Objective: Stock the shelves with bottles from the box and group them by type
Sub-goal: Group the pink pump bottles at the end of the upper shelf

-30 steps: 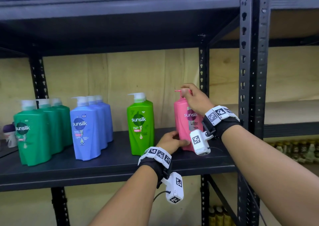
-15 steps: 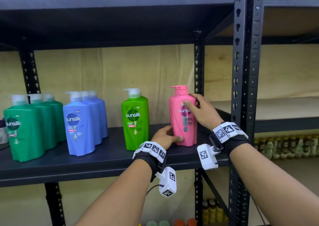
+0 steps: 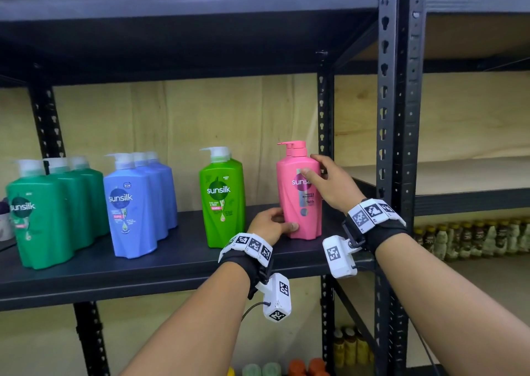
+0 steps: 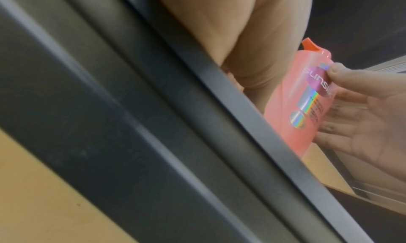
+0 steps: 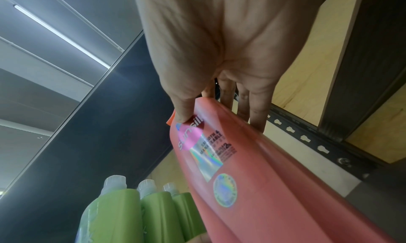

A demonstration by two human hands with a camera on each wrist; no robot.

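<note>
While both forearms reach over the front edge of the dark metal shelf (image 3: 149, 272), the left hand (image 3: 269, 223) curls its grip round the lower left corner of the pink plastic pump bottle (image 3: 299, 192), thumb laid across the front near the base. Above it, the right hand (image 3: 332, 183) pinches the same bottle's upper right side, thumb on the label, fingers behind. That bottle stands upright near the shelf's right post. Left of it stand the light green pump bottles (image 3: 222, 197), farther left the blue pump bottles (image 3: 134, 203), then the dark green pump bottles (image 3: 43, 215).
</note>
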